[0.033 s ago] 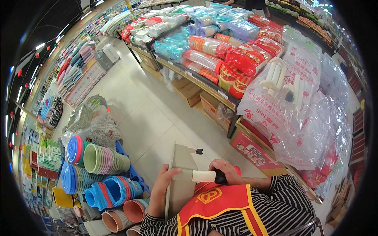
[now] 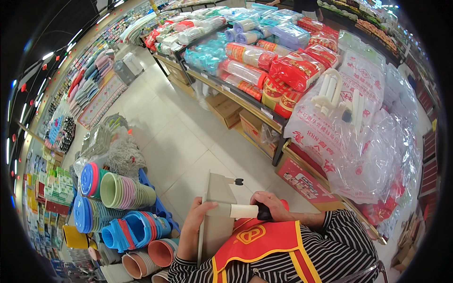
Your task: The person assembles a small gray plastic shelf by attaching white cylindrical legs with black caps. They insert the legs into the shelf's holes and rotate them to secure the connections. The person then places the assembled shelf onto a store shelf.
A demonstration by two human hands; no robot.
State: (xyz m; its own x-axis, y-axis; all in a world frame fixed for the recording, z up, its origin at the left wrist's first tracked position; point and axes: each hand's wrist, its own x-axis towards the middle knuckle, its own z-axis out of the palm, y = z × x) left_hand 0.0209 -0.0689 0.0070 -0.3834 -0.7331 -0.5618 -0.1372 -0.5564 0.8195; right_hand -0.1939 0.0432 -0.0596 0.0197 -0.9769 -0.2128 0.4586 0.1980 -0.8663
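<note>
Fingers (image 2: 262,196) curled — left hand (image 2: 194,219) pinching beige flat panel (image 2: 219,189), right hand (image 2: 273,206) wrapping black grip (image 2: 265,213) — white cylinder (image 2: 243,211) lying crosswise between.

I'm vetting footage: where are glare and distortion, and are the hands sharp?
Head view: highlights streak the translucent plastic bags with red print; the pale tiled floor shines; the outer scene curves toward a round black border; the bare left hand and right hand look fairly sharp.
</note>
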